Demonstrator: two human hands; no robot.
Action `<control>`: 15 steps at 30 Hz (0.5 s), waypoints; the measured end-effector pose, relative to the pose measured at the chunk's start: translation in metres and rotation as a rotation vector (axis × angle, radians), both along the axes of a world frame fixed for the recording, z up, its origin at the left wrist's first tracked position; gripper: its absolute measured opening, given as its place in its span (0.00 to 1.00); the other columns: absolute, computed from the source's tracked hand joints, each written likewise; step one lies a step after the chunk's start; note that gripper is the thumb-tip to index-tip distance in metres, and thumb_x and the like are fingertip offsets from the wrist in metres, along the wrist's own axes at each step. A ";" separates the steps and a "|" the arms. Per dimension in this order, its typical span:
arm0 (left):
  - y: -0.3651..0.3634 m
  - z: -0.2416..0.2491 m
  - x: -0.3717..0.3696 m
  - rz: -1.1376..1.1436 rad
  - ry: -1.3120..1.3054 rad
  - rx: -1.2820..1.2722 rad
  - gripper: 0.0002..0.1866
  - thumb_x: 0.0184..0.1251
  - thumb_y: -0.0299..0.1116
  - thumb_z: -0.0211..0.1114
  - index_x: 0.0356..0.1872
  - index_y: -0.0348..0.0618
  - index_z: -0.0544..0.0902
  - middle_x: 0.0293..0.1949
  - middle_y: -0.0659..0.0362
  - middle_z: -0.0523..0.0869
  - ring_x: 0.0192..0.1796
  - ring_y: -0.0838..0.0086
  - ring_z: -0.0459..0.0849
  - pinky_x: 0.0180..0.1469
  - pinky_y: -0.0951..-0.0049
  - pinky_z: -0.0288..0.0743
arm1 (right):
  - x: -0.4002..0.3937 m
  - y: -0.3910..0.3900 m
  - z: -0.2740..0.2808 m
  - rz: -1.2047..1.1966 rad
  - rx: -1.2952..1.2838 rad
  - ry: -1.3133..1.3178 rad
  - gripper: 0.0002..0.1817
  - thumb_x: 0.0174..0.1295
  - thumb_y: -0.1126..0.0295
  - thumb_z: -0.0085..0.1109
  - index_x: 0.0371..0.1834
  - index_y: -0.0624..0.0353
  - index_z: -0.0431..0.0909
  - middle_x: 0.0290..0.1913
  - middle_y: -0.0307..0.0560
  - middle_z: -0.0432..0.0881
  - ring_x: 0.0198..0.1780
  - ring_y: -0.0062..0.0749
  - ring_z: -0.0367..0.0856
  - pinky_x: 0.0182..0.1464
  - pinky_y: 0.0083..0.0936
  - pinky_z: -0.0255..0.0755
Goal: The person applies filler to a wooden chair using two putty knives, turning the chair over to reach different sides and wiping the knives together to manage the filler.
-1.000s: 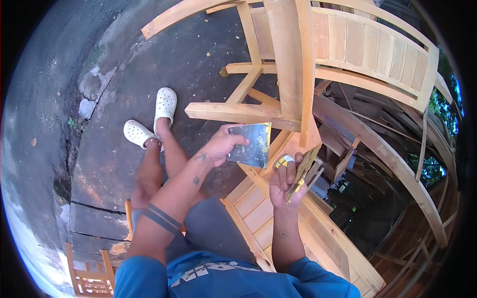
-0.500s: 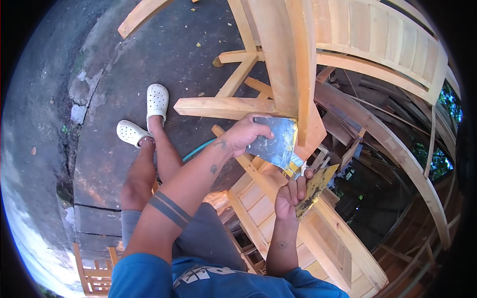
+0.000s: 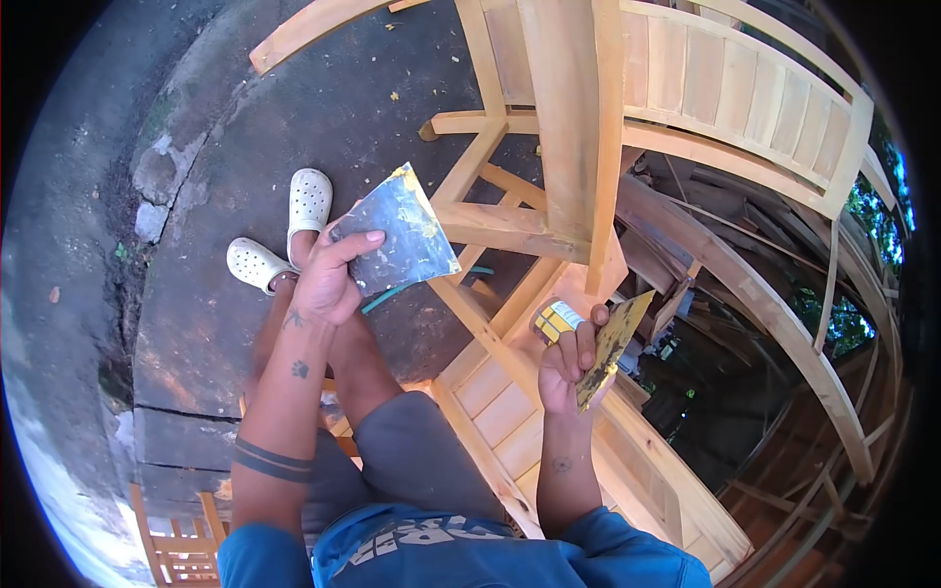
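Note:
In my left hand (image 3: 328, 279) is a flat grey scraper plate (image 3: 400, 235), smeared with yellow putty along its edge, thumb lying across its face. The plate is over the ground, just left of a wooden chair frame's lower rail (image 3: 510, 225). My right hand (image 3: 567, 367) grips a second thin plate (image 3: 618, 348), coated with yellow and dark putty and tilted steeply. Right behind those fingers shows a small can with a yellow and white label (image 3: 557, 318). Pale wooden furniture (image 3: 564, 127) rises in front of me, with panelled woodwork (image 3: 500, 412) below the right hand.
A slatted wooden backrest (image 3: 730, 83) fills the upper right. Beyond a curved timber (image 3: 765, 284), loose boards lie piled in shadow. Dark cracked pavement (image 3: 216, 323) spreads to the left, under my white clogs (image 3: 311, 201). Another slatted wooden piece (image 3: 181, 549) is at lower left.
My left hand has drawn the grey plate away from the wooden post, leftward and toward the clogs, and turned it. My right hand keeps its plate in nearly the same place.

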State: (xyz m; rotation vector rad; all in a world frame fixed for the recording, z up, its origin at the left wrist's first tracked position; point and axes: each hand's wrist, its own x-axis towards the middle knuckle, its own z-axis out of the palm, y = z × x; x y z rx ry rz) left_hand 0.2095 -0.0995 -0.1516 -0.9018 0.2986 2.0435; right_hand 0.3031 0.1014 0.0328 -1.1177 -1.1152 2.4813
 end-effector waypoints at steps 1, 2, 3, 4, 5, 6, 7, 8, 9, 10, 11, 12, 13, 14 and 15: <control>-0.014 0.003 0.002 -0.023 0.018 -0.048 0.13 0.55 0.21 0.62 0.44 0.37 0.77 0.39 0.56 0.84 0.41 0.71 0.84 0.50 0.70 0.78 | -0.003 -0.005 -0.001 0.006 0.011 -0.040 0.12 0.67 0.65 0.50 0.49 0.56 0.63 0.21 0.39 0.69 0.18 0.22 0.63 0.18 0.16 0.57; -0.026 0.008 0.003 -0.025 0.014 -0.064 0.13 0.55 0.21 0.62 0.43 0.37 0.77 0.39 0.57 0.84 0.42 0.72 0.84 0.51 0.70 0.78 | -0.007 -0.010 -0.005 0.014 0.013 -0.074 0.12 0.67 0.64 0.50 0.49 0.55 0.63 0.20 0.38 0.69 0.17 0.21 0.63 0.18 0.16 0.56; -0.039 0.014 0.003 -0.025 0.014 -0.086 0.12 0.55 0.21 0.62 0.43 0.38 0.77 0.39 0.57 0.83 0.43 0.72 0.83 0.51 0.70 0.77 | -0.011 -0.016 -0.007 0.052 0.031 -0.090 0.12 0.69 0.61 0.49 0.48 0.54 0.63 0.19 0.37 0.68 0.16 0.21 0.62 0.18 0.15 0.55; -0.052 0.019 0.002 -0.026 0.010 -0.113 0.12 0.55 0.21 0.62 0.42 0.39 0.77 0.39 0.58 0.83 0.44 0.73 0.83 0.52 0.70 0.76 | -0.014 -0.021 -0.011 0.055 0.011 -0.090 0.12 0.69 0.61 0.48 0.48 0.54 0.63 0.19 0.37 0.68 0.16 0.21 0.62 0.18 0.15 0.55; -0.060 0.023 0.001 -0.024 0.021 -0.123 0.11 0.56 0.21 0.63 0.40 0.40 0.76 0.39 0.59 0.82 0.46 0.74 0.81 0.53 0.71 0.75 | -0.017 -0.026 -0.013 0.056 -0.011 -0.095 0.12 0.70 0.61 0.47 0.48 0.54 0.63 0.19 0.37 0.68 0.16 0.21 0.62 0.18 0.15 0.55; -0.066 0.030 -0.003 -0.026 0.040 -0.112 0.11 0.56 0.20 0.63 0.41 0.40 0.76 0.39 0.59 0.82 0.45 0.75 0.82 0.53 0.71 0.75 | -0.020 -0.030 -0.015 0.059 -0.033 -0.097 0.11 0.70 0.61 0.46 0.48 0.54 0.63 0.19 0.37 0.68 0.16 0.21 0.62 0.18 0.15 0.55; -0.071 0.037 -0.008 -0.027 0.061 -0.100 0.11 0.56 0.20 0.63 0.41 0.40 0.76 0.39 0.59 0.82 0.45 0.75 0.82 0.52 0.71 0.75 | -0.024 -0.035 -0.017 0.071 -0.044 -0.088 0.11 0.71 0.61 0.44 0.50 0.55 0.63 0.19 0.38 0.68 0.17 0.21 0.63 0.18 0.16 0.57; -0.073 0.045 -0.015 -0.030 0.086 -0.084 0.12 0.56 0.20 0.63 0.41 0.40 0.76 0.39 0.59 0.82 0.44 0.75 0.82 0.52 0.72 0.76 | -0.027 -0.040 -0.018 0.085 -0.042 -0.102 0.12 0.71 0.62 0.44 0.52 0.55 0.63 0.20 0.38 0.69 0.17 0.21 0.64 0.18 0.16 0.58; -0.074 0.056 -0.023 0.000 0.080 -0.087 0.12 0.56 0.20 0.64 0.42 0.37 0.78 0.39 0.57 0.84 0.43 0.74 0.83 0.51 0.72 0.76 | -0.031 -0.043 -0.019 0.098 -0.035 -0.113 0.13 0.71 0.62 0.44 0.53 0.55 0.63 0.21 0.39 0.71 0.18 0.21 0.64 0.18 0.17 0.58; -0.074 0.063 -0.031 0.010 0.111 -0.089 0.12 0.56 0.20 0.63 0.43 0.36 0.79 0.39 0.56 0.84 0.43 0.73 0.83 0.51 0.72 0.76 | -0.034 -0.046 -0.018 0.108 -0.023 -0.123 0.14 0.71 0.62 0.44 0.55 0.55 0.63 0.22 0.39 0.72 0.18 0.22 0.65 0.18 0.17 0.59; -0.074 0.071 -0.037 0.018 0.138 -0.090 0.12 0.56 0.20 0.63 0.43 0.35 0.79 0.39 0.56 0.85 0.42 0.73 0.84 0.50 0.72 0.77 | -0.038 -0.050 -0.018 0.095 0.009 -0.170 0.13 0.72 0.61 0.43 0.54 0.54 0.63 0.22 0.39 0.70 0.19 0.21 0.68 0.19 0.13 0.62; -0.074 0.078 -0.043 0.025 0.164 -0.091 0.12 0.56 0.19 0.63 0.43 0.34 0.80 0.39 0.55 0.85 0.42 0.73 0.84 0.50 0.72 0.77 | -0.043 -0.052 -0.017 0.102 0.035 -0.189 0.15 0.72 0.61 0.43 0.56 0.54 0.63 0.22 0.39 0.71 0.19 0.21 0.68 0.19 0.14 0.62; -0.073 0.085 -0.049 0.035 0.200 -0.109 0.12 0.57 0.19 0.62 0.43 0.32 0.80 0.39 0.53 0.86 0.42 0.72 0.85 0.49 0.72 0.78 | -0.048 -0.054 -0.016 0.106 0.062 -0.208 0.16 0.71 0.61 0.43 0.58 0.53 0.62 0.23 0.39 0.71 0.19 0.21 0.68 0.19 0.14 0.63; -0.074 0.090 -0.053 0.024 0.219 -0.120 0.12 0.57 0.19 0.62 0.44 0.31 0.80 0.39 0.53 0.86 0.42 0.72 0.85 0.49 0.72 0.78 | -0.050 -0.052 -0.016 0.110 0.055 -0.195 0.18 0.71 0.62 0.44 0.61 0.54 0.60 0.27 0.40 0.74 0.23 0.21 0.72 0.23 0.14 0.67; -0.075 0.094 -0.057 0.010 0.237 -0.129 0.12 0.57 0.19 0.62 0.44 0.31 0.80 0.39 0.53 0.86 0.42 0.72 0.85 0.49 0.72 0.78 | -0.053 -0.052 -0.016 0.115 0.047 -0.182 0.21 0.71 0.62 0.44 0.64 0.55 0.58 0.32 0.40 0.76 0.27 0.22 0.75 0.27 0.15 0.71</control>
